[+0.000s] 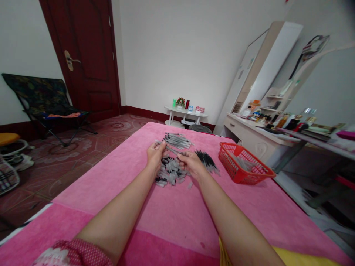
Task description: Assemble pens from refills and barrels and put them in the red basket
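Between my two hands stretches a thin grey pen (pixel 173 150), tilted slightly down to the right. My left hand (pixel 156 155) pinches its left end, and my right hand (pixel 191 162) is closed at the other end. Just below them lies a loose heap of translucent and black pen caps (pixel 172 171). Beyond my hands, a bundle of grey pens (pixel 177 140) is laid side by side. Thin dark pen refills (pixel 206 161) form a row right of my right hand. Small details at my fingertips are too fine to make out.
A red plastic basket (pixel 244 171) holding clear tube-like pieces stands at the right on the pink cloth (pixel 111 181) covering the table. A dressing table (pixel 255 135) with bottles is beyond it. A folding chair (pixel 52 99) stands at left near a door (pixel 83 55).
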Demonstrator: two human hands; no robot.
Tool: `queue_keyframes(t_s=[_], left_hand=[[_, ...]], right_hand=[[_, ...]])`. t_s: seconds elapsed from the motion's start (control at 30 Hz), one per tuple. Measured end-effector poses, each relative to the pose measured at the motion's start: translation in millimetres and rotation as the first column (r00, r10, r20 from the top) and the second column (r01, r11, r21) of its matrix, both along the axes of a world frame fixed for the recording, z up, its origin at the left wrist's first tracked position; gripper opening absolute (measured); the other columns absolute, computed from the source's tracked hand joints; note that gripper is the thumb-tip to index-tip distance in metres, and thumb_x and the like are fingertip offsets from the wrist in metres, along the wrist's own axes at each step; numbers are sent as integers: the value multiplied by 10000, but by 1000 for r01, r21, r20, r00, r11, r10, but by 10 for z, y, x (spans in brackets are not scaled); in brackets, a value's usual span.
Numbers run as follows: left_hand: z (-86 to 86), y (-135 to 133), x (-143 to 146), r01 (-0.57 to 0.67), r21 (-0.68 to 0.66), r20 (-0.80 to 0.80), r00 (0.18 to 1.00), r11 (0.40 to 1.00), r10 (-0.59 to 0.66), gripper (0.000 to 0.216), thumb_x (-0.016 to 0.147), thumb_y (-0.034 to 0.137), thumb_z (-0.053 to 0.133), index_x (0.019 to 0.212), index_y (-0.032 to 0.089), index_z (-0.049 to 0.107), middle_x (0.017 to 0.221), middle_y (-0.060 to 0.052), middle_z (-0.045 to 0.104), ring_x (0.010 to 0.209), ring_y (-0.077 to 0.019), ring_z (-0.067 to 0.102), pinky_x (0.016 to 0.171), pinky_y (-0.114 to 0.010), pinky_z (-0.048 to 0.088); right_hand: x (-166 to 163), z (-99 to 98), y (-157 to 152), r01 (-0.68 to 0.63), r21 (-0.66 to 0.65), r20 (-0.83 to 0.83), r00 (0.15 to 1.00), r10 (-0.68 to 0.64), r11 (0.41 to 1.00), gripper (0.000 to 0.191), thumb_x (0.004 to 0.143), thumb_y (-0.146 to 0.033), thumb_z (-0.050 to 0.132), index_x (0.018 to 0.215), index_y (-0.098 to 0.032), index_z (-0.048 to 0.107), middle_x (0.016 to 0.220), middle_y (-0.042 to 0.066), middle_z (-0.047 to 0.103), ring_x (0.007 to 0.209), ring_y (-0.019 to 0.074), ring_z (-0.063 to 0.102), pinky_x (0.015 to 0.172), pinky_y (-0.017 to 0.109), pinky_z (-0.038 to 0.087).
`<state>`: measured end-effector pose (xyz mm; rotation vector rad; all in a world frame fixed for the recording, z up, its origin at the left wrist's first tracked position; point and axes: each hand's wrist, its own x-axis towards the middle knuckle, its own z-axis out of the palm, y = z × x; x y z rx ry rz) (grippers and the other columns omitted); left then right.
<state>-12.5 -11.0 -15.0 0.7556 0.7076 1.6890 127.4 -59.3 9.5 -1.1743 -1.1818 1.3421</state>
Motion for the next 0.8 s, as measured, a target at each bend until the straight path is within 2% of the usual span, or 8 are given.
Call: queue_keyframes(t_s=[0.07,0.17,0.23,0.3,0.4,0.53,0.67,0.8], left_hand=[[12,-11,6,-3,-2,-7,1000,1000,3,301,661,319,744,802,129,557,745,-46,679,649,-147,673,572,-237,545],[19,24,-49,-47,-23,13,999,999,47,269,689,308,727,790,126,558,733,-48,677,624,-134,669,571,-225,542],[13,75,-120,-107,-48,57,992,993,110,243,713,293,712,773,127,545,715,-44,674,622,-128,669,584,-221,545],[-1,129,-196,-182,-78,113,975,980,190,234,723,272,706,758,133,522,696,-32,668,633,-123,671,615,-230,553],[-32,182,-272,-255,-111,163,949,961,271,238,725,258,707,751,138,503,681,-16,659,643,-120,671,662,-254,559],[-64,187,-259,-254,-116,155,950,960,270,232,726,254,705,746,137,506,690,-22,662,651,-122,673,684,-266,558],[-60,158,-204,-227,-110,124,963,968,239,230,729,259,702,743,139,506,697,-28,664,663,-130,676,681,-277,562],[-16,109,-158,-185,-118,103,975,976,197,247,716,272,712,746,139,507,696,-30,663,644,-123,668,647,-255,559]], right_hand=[[14,24,-17,-6,6,27,1000,6,1000,182,646,-266,673,685,-151,538,512,-42,529,384,46,391,361,159,322],[135,94,-23,-106,-31,133,985,109,994,174,626,-256,676,647,-140,548,492,-41,532,378,43,392,360,156,314],[291,166,-23,-168,-57,235,956,177,984,175,625,-255,675,607,-136,548,459,-41,519,362,43,394,353,154,303],[492,236,-20,-174,-52,344,922,181,983,175,638,-245,667,576,-137,544,419,-43,498,341,46,387,341,154,283],[805,278,11,-5,-11,502,865,10,1000,163,661,-212,641,549,-144,544,401,-36,493,329,56,394,339,164,290],[1100,164,123,269,101,608,745,-274,958,151,678,-172,589,538,-156,535,415,-20,517,325,67,407,352,184,322],[1235,13,212,369,224,662,621,-419,902,117,602,-119,609,510,-166,554,360,-17,488,349,99,443,373,201,304],[1214,54,180,363,340,753,447,-482,868,144,486,-40,636,575,-153,624,439,21,560,438,127,513,416,213,301]])
